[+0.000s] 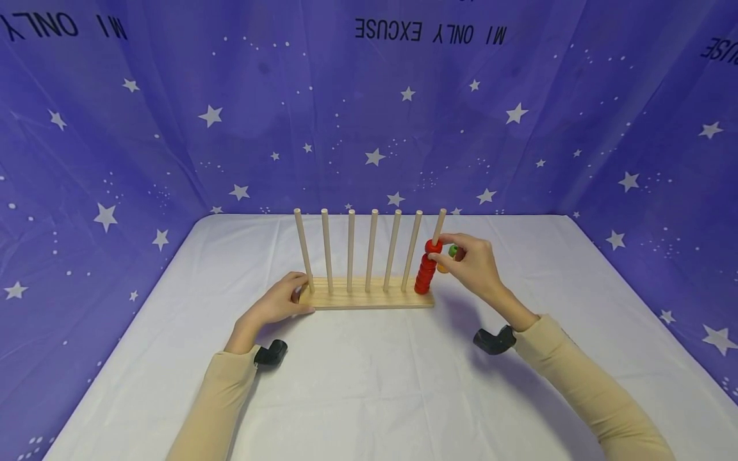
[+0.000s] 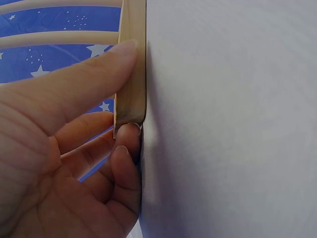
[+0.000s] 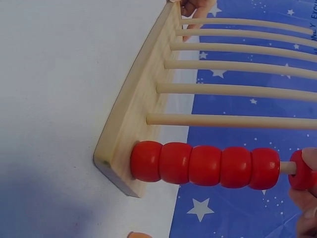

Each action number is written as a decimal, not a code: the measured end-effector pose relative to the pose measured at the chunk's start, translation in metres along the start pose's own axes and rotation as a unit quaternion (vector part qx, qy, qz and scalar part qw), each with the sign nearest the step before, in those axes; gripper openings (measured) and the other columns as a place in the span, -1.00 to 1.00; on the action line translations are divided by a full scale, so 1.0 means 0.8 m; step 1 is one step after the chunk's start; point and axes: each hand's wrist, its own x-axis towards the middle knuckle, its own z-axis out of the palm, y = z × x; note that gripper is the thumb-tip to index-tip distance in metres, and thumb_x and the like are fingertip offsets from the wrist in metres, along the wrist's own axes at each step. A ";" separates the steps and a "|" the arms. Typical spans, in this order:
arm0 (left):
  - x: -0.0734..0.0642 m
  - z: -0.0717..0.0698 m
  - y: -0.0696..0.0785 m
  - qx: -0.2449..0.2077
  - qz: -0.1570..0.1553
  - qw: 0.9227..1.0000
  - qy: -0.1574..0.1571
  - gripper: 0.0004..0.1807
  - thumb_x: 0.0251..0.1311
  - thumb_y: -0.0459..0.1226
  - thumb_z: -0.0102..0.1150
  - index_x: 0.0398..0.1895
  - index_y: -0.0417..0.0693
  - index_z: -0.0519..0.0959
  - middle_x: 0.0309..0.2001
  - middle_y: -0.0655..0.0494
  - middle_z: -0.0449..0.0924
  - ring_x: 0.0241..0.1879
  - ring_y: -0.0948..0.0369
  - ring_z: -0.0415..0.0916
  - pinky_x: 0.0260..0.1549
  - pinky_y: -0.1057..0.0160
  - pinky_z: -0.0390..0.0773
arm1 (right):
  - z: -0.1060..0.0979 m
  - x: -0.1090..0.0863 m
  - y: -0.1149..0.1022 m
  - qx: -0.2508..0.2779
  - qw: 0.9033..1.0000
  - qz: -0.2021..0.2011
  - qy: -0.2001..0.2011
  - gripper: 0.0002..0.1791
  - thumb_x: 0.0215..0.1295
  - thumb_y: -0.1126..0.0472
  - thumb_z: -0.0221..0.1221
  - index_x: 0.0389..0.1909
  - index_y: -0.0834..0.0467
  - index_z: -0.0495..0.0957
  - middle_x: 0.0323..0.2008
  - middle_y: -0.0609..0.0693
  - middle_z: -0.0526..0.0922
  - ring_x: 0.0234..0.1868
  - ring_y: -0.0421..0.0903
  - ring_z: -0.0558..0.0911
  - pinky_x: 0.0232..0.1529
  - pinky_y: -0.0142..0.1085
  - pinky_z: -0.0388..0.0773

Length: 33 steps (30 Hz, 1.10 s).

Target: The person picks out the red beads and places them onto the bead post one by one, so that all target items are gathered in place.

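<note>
A wooden peg rack with a row of upright pegs stands on the table. Around the base's left end is my left hand; in the left wrist view its thumb presses the front edge while the curled fingers lie at the end. Several red beads are stacked at the bottom of the rightmost peg. My right hand pinches another red bead between thumb and fingers. In the right wrist view, that bead is threaded on the peg, slightly apart from the stack.
Green and orange beads show partly behind my right hand. The other pegs, such as the leftmost peg, carry no beads. A white cloth covers the table, and a purple starry curtain surrounds it.
</note>
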 end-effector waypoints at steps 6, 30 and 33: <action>0.000 0.001 0.000 -0.003 -0.003 1.000 -0.001 -0.21 0.04 -0.23 0.32 0.28 -0.46 0.24 0.20 -0.29 0.31 -0.34 0.22 0.33 -0.37 0.41 0.34 | 0.001 -0.001 0.000 -0.009 1.000 0.004 -0.010 -0.75 -0.04 0.24 0.40 -0.27 0.17 0.68 -0.35 0.11 0.72 -0.73 -0.31 0.30 -0.70 -0.45 0.27; 0.001 0.001 0.000 -0.007 0.001 1.000 0.002 -0.21 0.02 -0.24 0.33 0.28 -0.45 0.24 0.19 -0.29 0.31 -0.34 0.22 0.34 -0.37 0.40 0.35 | 0.002 -0.006 0.005 -0.022 0.999 0.013 -0.031 -0.75 -0.07 0.26 0.40 -0.28 0.15 0.68 -0.35 0.09 0.72 -0.63 -0.20 0.33 -0.60 -0.45 0.26; 0.000 0.001 0.000 -0.005 0.002 1.000 -0.001 -0.21 0.03 -0.24 0.32 0.28 -0.45 0.24 0.20 -0.29 0.31 -0.34 0.22 0.34 -0.37 0.40 0.35 | -0.001 -0.007 0.007 -0.023 0.999 0.017 -0.044 -0.69 -0.07 0.26 0.40 -0.22 0.19 0.67 -0.32 0.12 0.72 -0.62 -0.20 0.33 -0.58 -0.45 0.27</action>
